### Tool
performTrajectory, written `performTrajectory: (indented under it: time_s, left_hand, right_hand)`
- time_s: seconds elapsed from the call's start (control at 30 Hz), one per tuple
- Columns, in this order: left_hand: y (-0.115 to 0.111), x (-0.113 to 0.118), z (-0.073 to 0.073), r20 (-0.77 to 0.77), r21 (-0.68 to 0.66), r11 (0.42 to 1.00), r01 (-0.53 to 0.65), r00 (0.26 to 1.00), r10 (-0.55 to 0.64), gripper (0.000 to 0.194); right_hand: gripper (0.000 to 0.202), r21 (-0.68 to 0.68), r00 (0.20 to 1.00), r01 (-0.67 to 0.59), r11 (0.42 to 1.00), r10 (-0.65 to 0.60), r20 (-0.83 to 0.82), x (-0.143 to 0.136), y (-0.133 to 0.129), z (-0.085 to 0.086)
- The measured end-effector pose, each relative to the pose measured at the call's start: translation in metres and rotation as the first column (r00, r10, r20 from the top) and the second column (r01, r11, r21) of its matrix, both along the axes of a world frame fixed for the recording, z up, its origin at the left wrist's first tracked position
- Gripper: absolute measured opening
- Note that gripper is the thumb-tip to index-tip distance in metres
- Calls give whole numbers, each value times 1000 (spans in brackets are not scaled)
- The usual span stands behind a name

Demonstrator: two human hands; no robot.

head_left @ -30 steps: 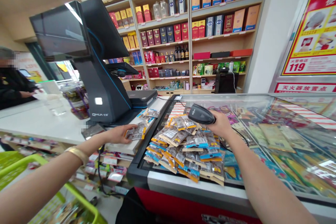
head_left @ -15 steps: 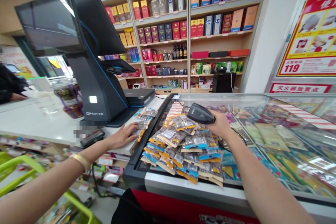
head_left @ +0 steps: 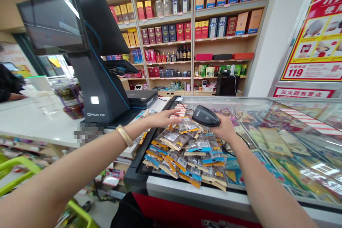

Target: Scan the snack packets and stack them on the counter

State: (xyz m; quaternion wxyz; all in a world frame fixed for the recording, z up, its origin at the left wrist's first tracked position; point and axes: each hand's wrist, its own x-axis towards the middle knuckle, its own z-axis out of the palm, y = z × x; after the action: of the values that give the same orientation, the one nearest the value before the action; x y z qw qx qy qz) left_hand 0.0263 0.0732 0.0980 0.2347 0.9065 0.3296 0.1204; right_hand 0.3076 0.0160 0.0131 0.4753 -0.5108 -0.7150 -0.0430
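My right hand [head_left: 227, 128] is closed around a black barcode scanner [head_left: 205, 115], held above the freezer's glass top with its head pointing left. Below it lies a heap of small snack packets [head_left: 184, 153], clear with orange, blue and cream edges. My left hand [head_left: 167, 117] reaches over the upper left of this heap, fingers stretched out and apart, with nothing in them. Its fingertips are close to the topmost packet [head_left: 188, 124]; whether they touch it I cannot tell. A few more packets [head_left: 143, 137] lie on the counter edge, partly hidden under my left forearm.
A checkout terminal [head_left: 98, 78] stands on the white counter [head_left: 32, 124] at left, near a jar [head_left: 71, 96]. Frozen goods show inside the chest freezer [head_left: 267, 178]. Shelves of boxes [head_left: 165, 32] line the back. A green basket [head_left: 21, 165] is at lower left; a person [head_left: 10, 82] stands at far left.
My left hand has lifted off the packets on the counter edge and moved right, over the heap on the freezer. My right hand with the barcode scanner has stayed almost in place.
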Motion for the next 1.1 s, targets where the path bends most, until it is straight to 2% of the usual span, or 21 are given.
performTrajectory:
  time_s: [0.13, 0.23, 0.33, 0.4, 0.57, 0.67, 0.83, 1.0, 1.1]
  left_hand:
    - [1, 19, 1, -11, -17, 997, 69, 998, -69, 81]
    - [0, 20, -1, 78, -26, 999, 43, 996, -41, 85]
    - [1, 18, -4, 212, -131, 990, -59, 974, 86, 86]
    - [1, 17, -6, 272, -226, 967, -118, 946, 179, 78]
    - [2, 12, -7, 289, -293, 915, -276, 887, 360, 59]
    - [0, 10, -3, 326, -353, 884, -307, 845, 423, 53]
    - [-1, 5, 6, 425, -511, 813, -280, 739, 522, 47]
    - [-5, 0, 11, 692, -374, 868, -326, 525, 495, 41]
    - [-9, 1, 12, 751, -328, 886, -328, 479, 455, 36]
  right_hand:
    - [25, 9, 1000, -6, 1000, 6, 5, 0, 1, -1]
    - [25, 38, 1000, 13, 999, -12, -10, 0, 1, 1]
    - [25, 61, 999, 15, 998, -13, -30, -1, 0, 3]
    - [25, 72, 999, 18, 997, -15, -39, -1, -1, 5]
    - [27, 73, 999, 3, 997, 0, -40, -2, 1, 4]
    - [30, 73, 999, -25, 997, 28, -43, -2, 1, 4]
    - [22, 68, 997, -58, 996, 61, -44, -4, -2, 7]
    - [17, 35, 995, -93, 995, 94, -28, -9, -6, 13]
    - [19, 23, 994, -103, 994, 103, -23, -13, -8, 15]
